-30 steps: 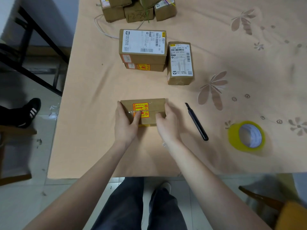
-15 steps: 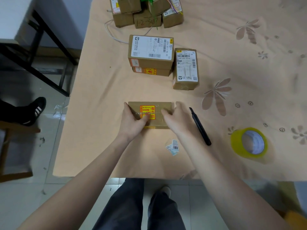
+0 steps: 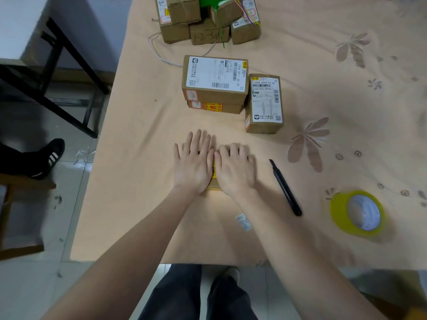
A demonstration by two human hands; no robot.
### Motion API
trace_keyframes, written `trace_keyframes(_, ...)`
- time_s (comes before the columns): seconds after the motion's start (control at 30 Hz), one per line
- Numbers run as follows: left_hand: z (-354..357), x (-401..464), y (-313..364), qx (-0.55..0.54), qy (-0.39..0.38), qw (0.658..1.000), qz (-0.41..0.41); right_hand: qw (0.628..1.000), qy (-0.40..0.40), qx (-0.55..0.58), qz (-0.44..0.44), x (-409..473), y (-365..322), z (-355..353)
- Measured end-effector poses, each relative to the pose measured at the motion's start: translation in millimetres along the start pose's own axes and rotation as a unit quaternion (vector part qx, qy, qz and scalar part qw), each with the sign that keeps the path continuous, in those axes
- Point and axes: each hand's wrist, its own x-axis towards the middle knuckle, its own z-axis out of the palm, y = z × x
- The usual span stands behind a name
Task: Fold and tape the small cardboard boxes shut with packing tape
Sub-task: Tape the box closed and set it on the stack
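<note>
A small cardboard box [image 3: 213, 179] with a yellow and red sticker lies near the table's front edge, almost wholly hidden under my hands. My left hand [image 3: 194, 162] lies flat on its left half, fingers stretched out and apart. My right hand [image 3: 235, 168] lies flat on its right half, fingers bent a little over the far edge. The two hands touch side by side. A yellow roll of packing tape [image 3: 357, 213] lies flat at the right, apart from both hands.
A black utility knife [image 3: 285, 188] lies right of my right hand. Two stacked labelled boxes [image 3: 215, 82] and one beside them [image 3: 264, 103] stand behind. More boxes [image 3: 208, 19] are piled at the back. A paper scrap [image 3: 242, 221] lies near the peach tablecloth [image 3: 138, 181].
Both hands went from gripping the box's ends with thumbs on top to lying flat over its top face, side by side. The view has tilted a little.
</note>
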Motion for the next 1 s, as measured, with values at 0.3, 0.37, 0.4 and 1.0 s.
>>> trace_keyframes(0.3, 2.5, 4.4, -5.0, -0.111, 0.018, 0.994, -0.007, 1.000, 0.011, -0.010, 0.006, 2.8, 2.1, 6.7)
trace_keyframes(0.37, 1.7, 4.4, -6.0, -0.129, 0.028, 0.991, 0.003, 1.000, -0.002, 0.006, 0.007, 3.2, 3.8, 5.3)
trace_keyframes(0.4, 1.2, 5.3, -7.0, -0.135, 0.028, 0.990, 0.010, 1.000, -0.017, 0.024, 0.002, 4.2, 5.0, 4.8)
trace_keyframes(1.0, -51.4, -31.8, -25.2, -0.365, -0.106, 0.903, -0.200, 0.934, -0.176, 0.271, 0.151, -37.1, 31.6, -63.2)
